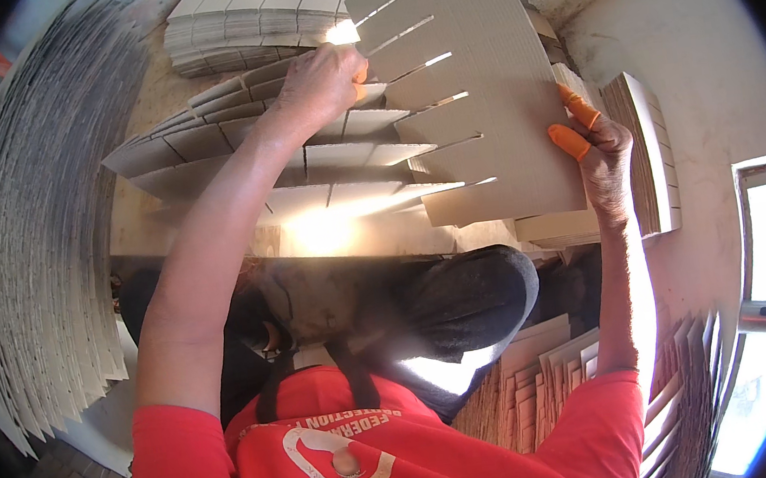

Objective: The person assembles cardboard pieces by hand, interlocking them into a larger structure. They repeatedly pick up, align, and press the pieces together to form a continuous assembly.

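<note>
A large slotted cardboard sheet (502, 86) stands tilted at the right of the middle, with a row of slots along its left side. My right hand (603, 155) grips its right edge, orange covers on two of the fingers. Several slotted cardboard strips (214, 140) fan out to the left, their right ends meeting the sheet at its slots. My left hand (324, 82) is closed at the far strips, beside the sheet's left edge. An orange finger cover shows there too; the fingertips are partly hidden, but they seem to pinch a strip.
A pile of slotted cardboard (254, 29) lies at the back. Tall stacks of cardboard (54, 217) rise on the left. More cardboard pieces (640, 151) lean by the right wall, others (545, 362) stand at lower right. A bright window (762, 292) is on the right.
</note>
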### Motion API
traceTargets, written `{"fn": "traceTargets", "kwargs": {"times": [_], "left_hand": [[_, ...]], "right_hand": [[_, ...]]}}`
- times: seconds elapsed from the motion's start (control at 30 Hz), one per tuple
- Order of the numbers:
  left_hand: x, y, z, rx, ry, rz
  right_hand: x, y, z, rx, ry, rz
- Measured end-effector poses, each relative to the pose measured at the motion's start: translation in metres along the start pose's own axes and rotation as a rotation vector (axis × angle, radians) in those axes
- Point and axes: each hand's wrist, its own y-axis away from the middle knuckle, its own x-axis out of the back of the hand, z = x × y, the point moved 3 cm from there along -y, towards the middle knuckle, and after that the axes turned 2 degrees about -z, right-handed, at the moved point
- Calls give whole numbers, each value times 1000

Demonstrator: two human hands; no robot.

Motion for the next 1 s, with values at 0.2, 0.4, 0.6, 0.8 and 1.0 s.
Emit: {"fn": "traceTargets", "kwargs": {"times": [0.2, 0.4, 0.6, 0.8, 1.0], "left_hand": [[-21, -16, -17, -15, 199, -410], [-32, -32, -26, -13, 392, -553], [-25, -31, -36, 77, 240, -501], [-9, -13, -21, -83, -33, -380], [2, -9, -35, -131, 75, -257]], "right_hand": [[-3, 12, -6, 82, 160, 72], [-1, 20, -1, 77, 61, 78], [-1, 21, 4, 108, 97, 96], [0, 15, 3, 30, 42, 6], [-17, 9, -4, -25, 105, -91]]}}
